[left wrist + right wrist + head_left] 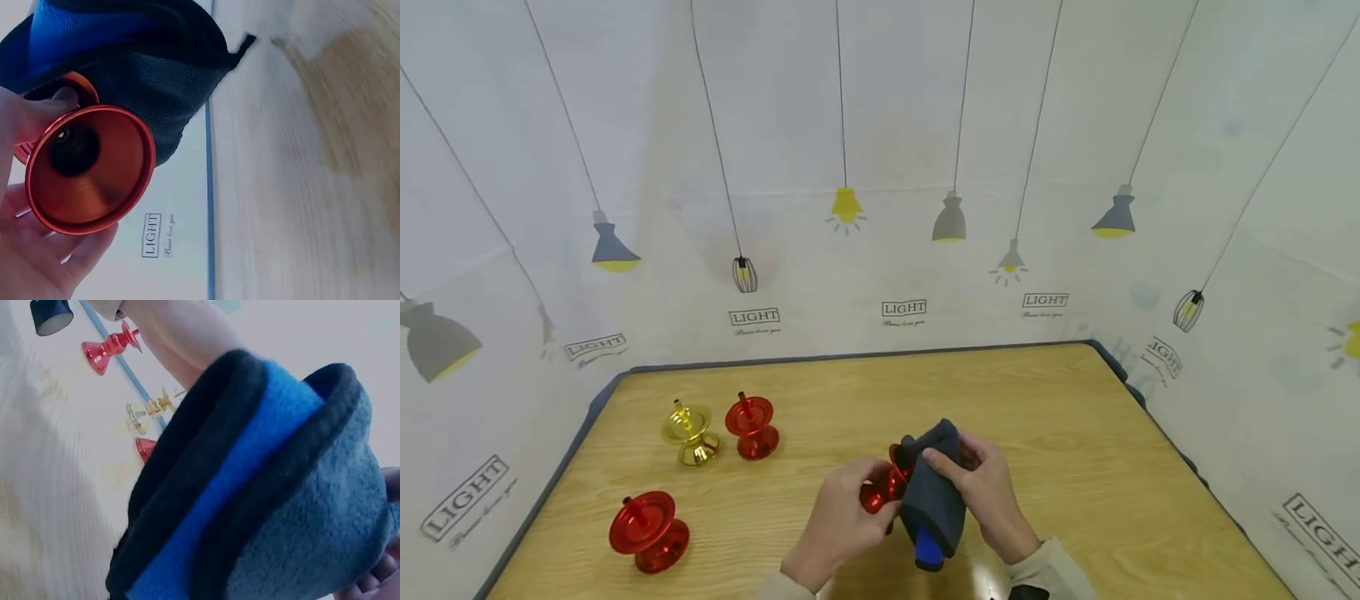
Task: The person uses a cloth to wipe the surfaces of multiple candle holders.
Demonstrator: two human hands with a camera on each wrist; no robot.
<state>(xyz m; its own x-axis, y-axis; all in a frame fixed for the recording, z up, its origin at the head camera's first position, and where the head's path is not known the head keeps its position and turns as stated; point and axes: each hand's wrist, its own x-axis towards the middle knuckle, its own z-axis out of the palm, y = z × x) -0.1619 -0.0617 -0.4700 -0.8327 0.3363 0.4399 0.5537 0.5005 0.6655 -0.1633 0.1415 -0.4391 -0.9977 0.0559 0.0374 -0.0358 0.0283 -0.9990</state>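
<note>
My left hand (842,517) grips a shiny red metal candle holder (872,498) by its lower part. In the left wrist view the flared, hollow base of this candle holder (122,181) faces the camera, and the thumb lies behind its rim. A folded dark grey cloth (936,496) with black edging and a blue side is pinched in my right hand (988,492). It wraps against the candle holder's upper end and hides much of it. The right wrist view is largely filled by the cloth (312,500), with some right fingertips at the right edge.
On the wooden table (1037,400), to the left, stand a gold candle holder (688,433), a red one (752,427) beside it, and another red one (651,533) nearer me. A white wall covering (895,250) printed with lamps surrounds the table's back and sides.
</note>
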